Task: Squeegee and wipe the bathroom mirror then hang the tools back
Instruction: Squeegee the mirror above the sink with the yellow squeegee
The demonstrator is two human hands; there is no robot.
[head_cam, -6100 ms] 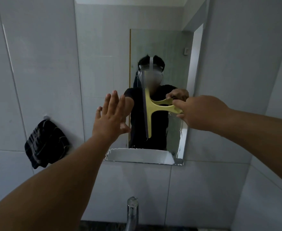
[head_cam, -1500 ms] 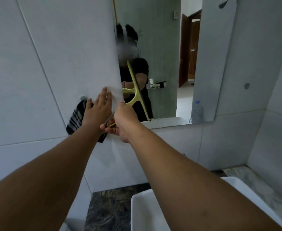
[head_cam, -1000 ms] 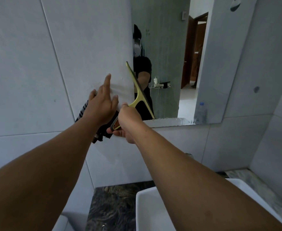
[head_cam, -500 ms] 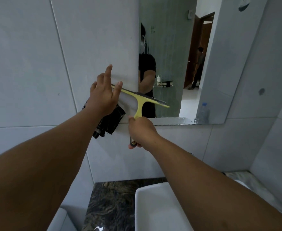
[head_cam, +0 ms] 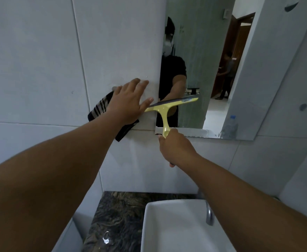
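A yellow squeegee (head_cam: 164,110) with a dark rubber blade lies almost level across the lower left corner of the wall mirror (head_cam: 212,70). My right hand (head_cam: 174,149) grips its handle from below. My left hand (head_cam: 129,103) is spread flat on the tiled wall just left of the mirror, its thumb touching the blade's left end. A dark striped cloth (head_cam: 102,110) hangs on the wall behind and under that hand, partly hidden by it.
A white basin (head_cam: 167,230) with a metal tap (head_cam: 209,215) sits below on a dark marbled counter (head_cam: 116,219). The mirror reflects a person in black, an open doorway with another person, and a water bottle (head_cam: 230,127).
The squeegee has swung from upright against the mirror to nearly level, with my right hand dropping below it. My left hand has flattened onto the wall over the cloth.
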